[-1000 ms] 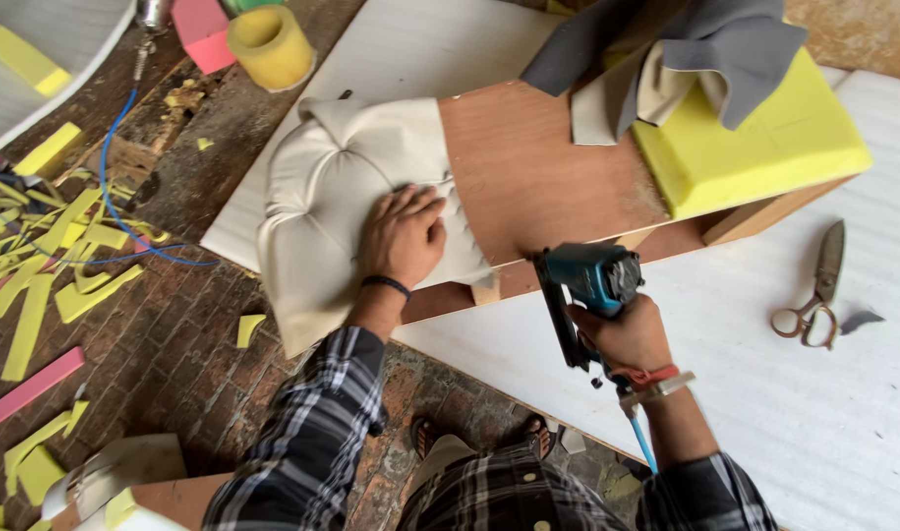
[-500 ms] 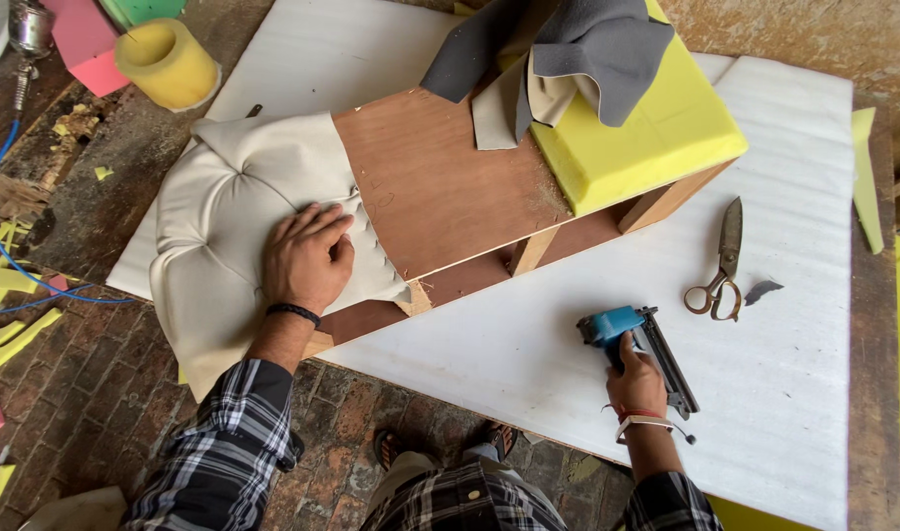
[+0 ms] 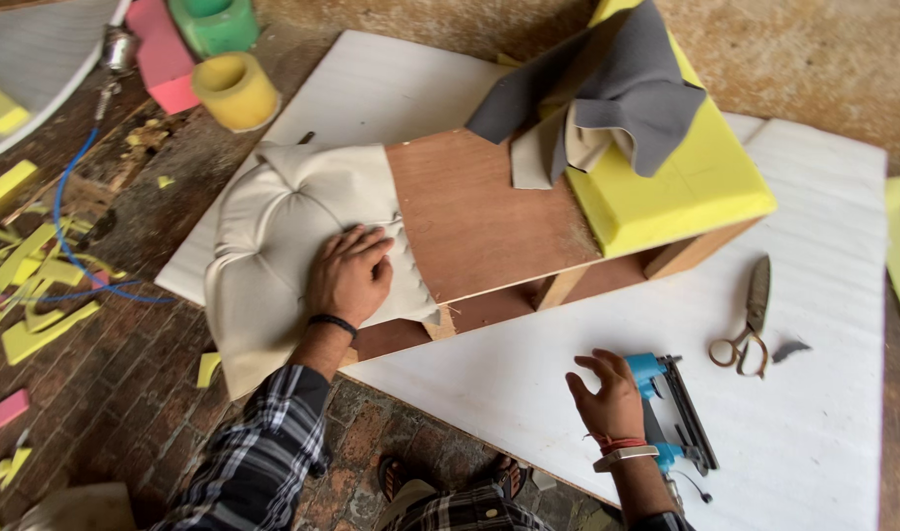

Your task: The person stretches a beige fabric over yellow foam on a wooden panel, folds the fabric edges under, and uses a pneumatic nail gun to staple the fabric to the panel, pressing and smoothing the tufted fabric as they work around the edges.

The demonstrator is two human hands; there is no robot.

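My left hand lies flat on the cream tufted cover, pressing its edge against the brown wooden board. The cover wraps the left end of that board. My right hand hovers with fingers spread beside the blue staple gun, which lies on the white foam sheet; the palm seems to touch its handle. A yellow foam block sits on the right end of the board, with grey fabric draped over it.
Scissors lie on the white sheet right of the frame. A yellow tape roll, a green roll and pink foam are at the top left. Yellow foam scraps and a blue hose litter the brick floor.
My right hand carried the staple gun away from the board, laid it on the white sheet and loosened its fingers. The left hand stayed on the cream cover.
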